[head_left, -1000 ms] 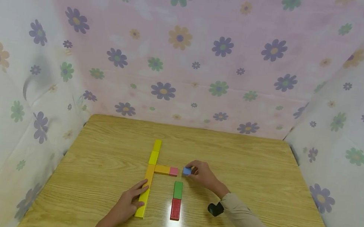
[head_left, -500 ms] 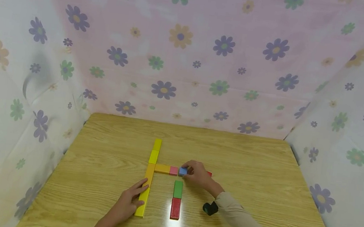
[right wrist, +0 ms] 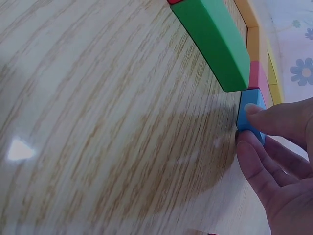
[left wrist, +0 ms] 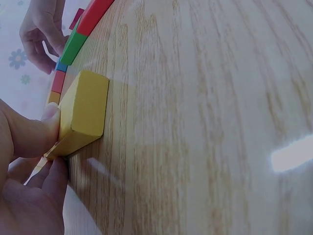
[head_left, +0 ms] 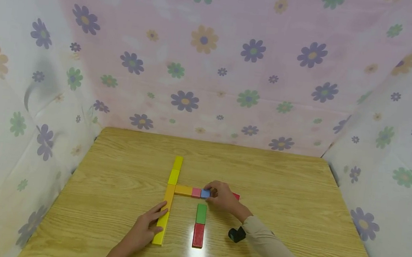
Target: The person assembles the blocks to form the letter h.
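In the head view my right hand (head_left: pixel 222 197) pinches a small blue block (head_left: pixel 205 193) between thumb and fingers. The blue block's left end meets a pink block (head_left: pixel 196 193), which joins an orange block (head_left: pixel 183 191) lying sideways. That row branches from a long column: two yellow blocks at the far end, an upright-running orange block (head_left: pixel 170 192), and a yellow block (head_left: pixel 160 234) nearest me. Around this nearest yellow block my left hand (head_left: pixel 144 228) has its thumb on one side and fingers on the other, as the left wrist view shows of the yellow block (left wrist: pixel 90 105).
A green block (head_left: pixel 201 213) and a red block (head_left: pixel 198 236) lie end to end just below the row. Another red block (head_left: pixel 236 196) peeks out behind my right hand. A black wrist device (head_left: pixel 237 234) hangs by the right sleeve. Flowered cloth (head_left: pixel 211 82) surrounds the wooden table (head_left: pixel 281 175).
My right hand has slid the blue block leftward, closing the gap to the pink block. The red block behind that hand has come into view. My left hand stays in place.
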